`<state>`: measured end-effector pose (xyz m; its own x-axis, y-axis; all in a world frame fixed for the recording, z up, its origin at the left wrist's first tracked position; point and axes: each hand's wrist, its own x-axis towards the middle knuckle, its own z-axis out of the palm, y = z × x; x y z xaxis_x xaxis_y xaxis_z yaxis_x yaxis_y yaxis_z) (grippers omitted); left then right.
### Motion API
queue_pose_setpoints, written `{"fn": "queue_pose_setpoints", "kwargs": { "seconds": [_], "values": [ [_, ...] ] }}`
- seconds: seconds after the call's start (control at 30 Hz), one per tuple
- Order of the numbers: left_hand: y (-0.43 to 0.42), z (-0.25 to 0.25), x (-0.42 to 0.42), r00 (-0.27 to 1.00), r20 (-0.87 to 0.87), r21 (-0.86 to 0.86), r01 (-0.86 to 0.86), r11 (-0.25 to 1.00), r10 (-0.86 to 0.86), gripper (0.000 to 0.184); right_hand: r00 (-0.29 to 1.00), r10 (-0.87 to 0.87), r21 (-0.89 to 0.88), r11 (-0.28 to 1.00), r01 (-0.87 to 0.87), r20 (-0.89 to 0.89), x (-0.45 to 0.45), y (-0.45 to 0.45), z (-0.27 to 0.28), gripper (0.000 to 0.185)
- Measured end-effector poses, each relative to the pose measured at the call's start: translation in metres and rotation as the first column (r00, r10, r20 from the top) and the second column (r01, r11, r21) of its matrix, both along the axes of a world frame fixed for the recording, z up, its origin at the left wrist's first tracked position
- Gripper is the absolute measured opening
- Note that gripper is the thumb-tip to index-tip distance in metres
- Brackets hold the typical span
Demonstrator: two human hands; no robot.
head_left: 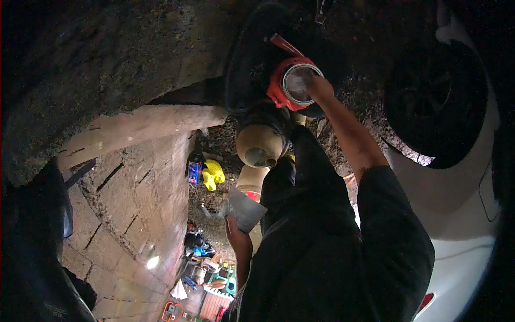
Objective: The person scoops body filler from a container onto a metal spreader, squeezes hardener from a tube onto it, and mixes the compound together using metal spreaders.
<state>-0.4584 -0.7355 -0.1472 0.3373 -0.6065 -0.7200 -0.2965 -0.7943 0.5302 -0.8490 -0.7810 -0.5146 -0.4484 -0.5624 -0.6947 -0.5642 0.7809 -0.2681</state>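
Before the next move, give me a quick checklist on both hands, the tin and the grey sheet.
1. Left hand holding the sheet: ok, gripped at its edge.
2. Mouth of the tin uncovered: ok, it is open.
3. Right hand at the tin: ok, it reaches over the rim, fingers at the mouth.
4. Anything in the right hand's fingers: cannot tell, the fingertips are not clear.
5. Sheet apart from the tin: ok, there is a plain gap.
6. Tin's footing: cannot tell, its base is hidden.

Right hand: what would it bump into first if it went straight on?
Probably the inside of the red can, since the right hand points into its open top; the depth is hard to tell.
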Motion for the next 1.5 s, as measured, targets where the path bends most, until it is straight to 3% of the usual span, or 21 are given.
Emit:
{"fn": "queue_pose_setpoints", "kwargs": {
  "seconds": [0.07, 0.17, 0.27, 0.33, 0.4, 0.47, 0.57, 0.7, 0.77, 0.8, 0.87, 0.97, 1.07, 1.13, 1.2, 1.23, 1.3, 1.33, 1.43, 1.47, 1.5],
  "values": [
    [0.006, -0.004, 0.01, 0.996, 0.055, 0.006, 0.064, 0.998, -0.064, 0.053, 0.998, -0.036, -0.035, 0.999, 0.038, 0.059, -0.001, -0.001, 0.008, 0.049],
    [0.01, -0.006, 0.018, 0.954, 0.165, 0.024, 0.248, 0.969, -0.248, 0.053, 0.991, -0.111, -0.067, 0.991, 0.116, 0.077, 0.002, 0.006, -0.029, 0.05],
    [-0.001, 0.009, -0.004, 0.86, 0.268, 0.138, 0.412, 0.901, -0.434, 0.053, 0.973, -0.204, -0.066, 0.975, 0.212, 0.109, 0.003, 0.001, -0.022, 0.05],
    [0.005, -0.001, 0.007, 0.904, 0.227, 0.048, 0.361, 0.931, -0.362, 0.051, 0.971, -0.222, -0.129, 0.964, 0.233, 0.092, 0.006, 0.002, -0.011, 0.05],
    [0.005, 0.0, 0.008, 0.866, 0.256, 0.046, 0.432, 0.9, -0.429, 0.048, 0.969, -0.233, -0.156, 0.957, 0.243, 0.084, 0.011, 0.002, -0.007, 0.05],
    [-0.002, 0.01, -0.002, 0.713, 0.338, 0.143, 0.606, 0.782, -0.614, 0.046, 0.969, -0.233, -0.147, 0.959, 0.243, 0.083, 0.017, 0.003, -0.015, 0.05],
    [0.001, 0.0, 0.004, 0.976, 0.137, 0.035, 0.166, 0.985, -0.169, 0.041, 0.951, -0.287, -0.268, 0.913, 0.307, 0.112, 0.028, 0.009, -0.039, 0.05],
    [0.018, -0.027, 0.053, 0.813, 0.274, -0.001, 0.534, 0.846, -0.513, 0.037, 0.922, -0.345, -0.252, 0.89, 0.38, 0.173, 0.028, -0.003, 0.0, 0.055],
    [0.015, -0.028, 0.052, 0.828, 0.219, -0.033, 0.535, 0.844, -0.517, 0.037, 0.921, -0.334, -0.273, 0.883, 0.381, 0.202, 0.028, -0.003, 0.006, 0.06],
    [0.014, -0.029, 0.051, 0.844, 0.195, -0.051, 0.518, 0.854, -0.5, 0.038, 0.779, -0.436, -0.244, 0.779, 0.577, 0.45, 0.025, 0.003, 0.011, 0.062],
    [0.014, -0.032, 0.045, 0.888, 0.159, -0.064, 0.445, 0.893, -0.431, 0.04, 0.317, -0.474, -0.029, 0.52, 0.853, 0.822, 0.022, 0.022, 0.031, 0.065],
    [-0.003, -0.025, 0.015, 0.879, 0.107, -0.022, 0.469, 0.883, -0.464, 0.043, 0.208, -0.601, 0.148, 0.489, 0.86, 0.772, 0.015, 0.044, 0.032, 0.066],
    [-0.019, -0.051, 0.003, 0.867, 0.042, -0.025, 0.497, 0.867, -0.496, 0.048, 0.183, -0.52, 0.123, 0.498, 0.858, 0.834, 0.001, 0.066, 0.032, 0.063],
    [-0.04, -0.074, -0.022, 0.908, -0.014, -0.018, 0.418, 0.908, -0.419, 0.051, 0.253, -0.524, 0.074, 0.525, 0.848, 0.813, -0.009, 0.065, 0.065, 0.061],
    [-0.065, -0.104, -0.034, 0.81, -0.023, 0.045, 0.586, 0.809, -0.586, 0.051, 0.315, -0.499, 0.036, 0.574, 0.818, 0.807, -0.022, 0.065, 0.091, 0.058],
    [-0.069, -0.125, -0.036, 0.759, -0.074, -0.059, 0.644, 0.763, -0.646, 0.052, 0.341, -0.472, 0.02, 0.608, 0.794, 0.813, -0.031, 0.069, 0.098, 0.058],
    [-0.085, -0.144, -0.068, 0.731, -0.101, -0.1, 0.668, 0.738, -0.675, 0.053, 0.4, -0.429, -0.025, 0.656, 0.755, 0.81, -0.042, 0.068, 0.116, 0.055],
    [-0.095, -0.144, -0.094, 0.759, -0.084, -0.033, 0.645, 0.763, -0.645, 0.054, 0.433, -0.414, -0.054, 0.67, 0.74, 0.801, -0.047, 0.067, 0.13, 0.054],
    [-0.101, -0.219, -0.095, 0.465, -0.018, -0.202, 0.865, 0.459, -0.885, 0.056, 0.499, -0.318, -0.133, 0.725, 0.676, 0.806, -0.061, 0.061, 0.172, 0.052],
    [-0.106, -0.223, -0.109, 0.34, 0.065, -0.147, 0.933, 0.328, -0.938, 0.058, 0.513, -0.28, -0.158, 0.74, 0.653, 0.811, -0.064, 0.061, 0.187, 0.052],
    [-0.114, -0.238, -0.126, 0.392, -0.007, -0.133, 0.911, 0.39, -0.92, 0.059, 0.56, -0.272, -0.179, 0.764, 0.621, 0.783, -0.068, 0.059, 0.201, 0.047]
  ]
}}
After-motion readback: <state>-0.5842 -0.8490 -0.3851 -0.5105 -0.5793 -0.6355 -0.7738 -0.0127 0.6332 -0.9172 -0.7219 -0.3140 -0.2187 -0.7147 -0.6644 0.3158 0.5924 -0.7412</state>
